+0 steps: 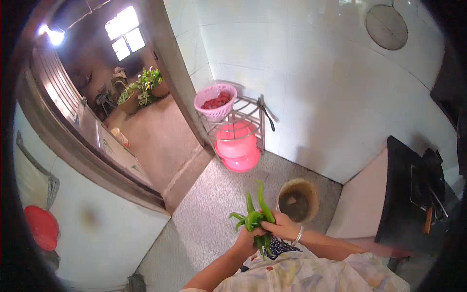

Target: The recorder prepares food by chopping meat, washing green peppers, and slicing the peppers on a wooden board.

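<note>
A bunch of long green chili peppers (252, 220) is held close in front of my body. My left hand (250, 241) grips the bunch from below, with several pepper ends hanging beneath it. My right hand (285, 227), a silver bangle on its wrist, is closed on the bunch from the right side. One long pepper stands up beside its fingers. The hands overlap around the peppers, so the parts inside the grip are hidden. Just beyond my right hand, a pale bucket (316, 197) with dark contents stands on the floor.
A metal rack (263, 124) in the corner bears a pink basket (199, 106) of red items, with pink basins (237, 146) below. At right is a black counter (397, 189) with a wooden-handled tool (428, 221). A doorway at left shows baskets of green plants (147, 82).
</note>
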Action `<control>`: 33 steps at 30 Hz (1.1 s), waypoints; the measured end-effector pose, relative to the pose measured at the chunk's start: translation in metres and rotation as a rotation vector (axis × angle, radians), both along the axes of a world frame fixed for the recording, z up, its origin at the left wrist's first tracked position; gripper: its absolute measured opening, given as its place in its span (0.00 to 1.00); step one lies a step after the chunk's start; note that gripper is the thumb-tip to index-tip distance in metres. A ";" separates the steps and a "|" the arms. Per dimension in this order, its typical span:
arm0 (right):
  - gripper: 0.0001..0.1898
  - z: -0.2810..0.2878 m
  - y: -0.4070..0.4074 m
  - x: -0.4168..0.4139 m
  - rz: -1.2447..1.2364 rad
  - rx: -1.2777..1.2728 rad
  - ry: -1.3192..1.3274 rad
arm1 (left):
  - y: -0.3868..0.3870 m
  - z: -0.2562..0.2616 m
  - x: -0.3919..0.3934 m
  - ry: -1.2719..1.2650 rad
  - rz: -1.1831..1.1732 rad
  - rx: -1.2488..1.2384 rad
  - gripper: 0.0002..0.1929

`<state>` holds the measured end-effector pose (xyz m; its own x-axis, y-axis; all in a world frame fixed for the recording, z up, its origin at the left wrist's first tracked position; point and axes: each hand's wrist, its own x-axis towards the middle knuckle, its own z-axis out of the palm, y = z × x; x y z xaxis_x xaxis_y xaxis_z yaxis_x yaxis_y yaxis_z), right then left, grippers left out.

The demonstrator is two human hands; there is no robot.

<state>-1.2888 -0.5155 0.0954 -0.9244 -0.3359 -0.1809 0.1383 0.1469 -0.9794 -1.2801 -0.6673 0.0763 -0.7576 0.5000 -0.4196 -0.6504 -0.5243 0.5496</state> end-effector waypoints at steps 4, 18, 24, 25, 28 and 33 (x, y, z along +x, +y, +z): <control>0.24 -0.013 0.014 -0.089 0.026 0.119 0.226 | 0.004 0.006 -0.089 -0.040 -0.086 -0.020 0.19; 0.29 0.011 -0.024 -0.390 0.260 0.479 0.366 | -0.029 0.021 -0.362 0.065 0.120 -0.052 0.14; 0.27 -0.026 -0.024 -0.484 -0.131 0.349 0.361 | -0.061 0.042 -0.545 0.461 0.174 -0.401 0.14; 0.25 -0.042 -0.016 -0.492 -0.129 0.397 0.316 | -0.071 0.040 -0.585 0.617 0.188 -0.579 0.14; 0.19 -0.050 -0.007 -0.499 -0.034 0.641 0.063 | -0.100 0.010 -0.693 0.856 -0.017 -1.020 0.18; 0.17 -0.118 0.005 -0.465 -0.105 0.564 -0.097 | -0.071 -0.055 -0.770 0.912 -0.535 -1.712 0.25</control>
<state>-1.7538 -0.5105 -0.0224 -0.9177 -0.0708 -0.3910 0.2656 0.6226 -0.7361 -2.0505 -0.7383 0.0210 -0.9216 0.2812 -0.2676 0.1710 0.9130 0.3705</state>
